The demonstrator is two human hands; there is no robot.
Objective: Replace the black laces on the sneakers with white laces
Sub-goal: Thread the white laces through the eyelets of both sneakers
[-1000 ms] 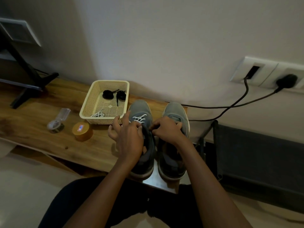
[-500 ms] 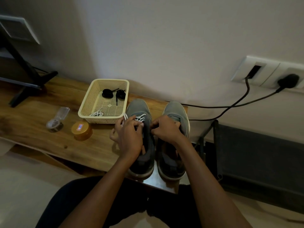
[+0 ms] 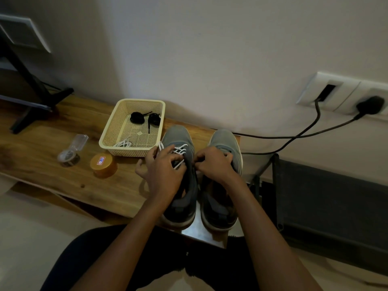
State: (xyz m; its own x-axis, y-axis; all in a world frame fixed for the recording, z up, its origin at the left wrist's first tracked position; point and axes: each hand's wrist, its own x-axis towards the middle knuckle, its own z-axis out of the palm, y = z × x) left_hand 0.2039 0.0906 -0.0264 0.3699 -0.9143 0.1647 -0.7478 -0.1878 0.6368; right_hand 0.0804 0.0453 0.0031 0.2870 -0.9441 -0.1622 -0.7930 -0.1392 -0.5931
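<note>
While left hand [image 3: 162, 173] pinches white lace [image 3: 181, 148], right hand [image 3: 214, 163] curls, fingers hiding whether anything gripped.

The light is dim and warm, brightest on the wall [image 3: 210, 49]. Soft shadows pool inside the sneakers [image 3: 177, 135] and beside the basket [image 3: 134, 152]. Wide-angle distortion bends the soft-focused edges.

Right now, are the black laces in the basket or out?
In. The black laces lie coiled inside the basket.
</note>
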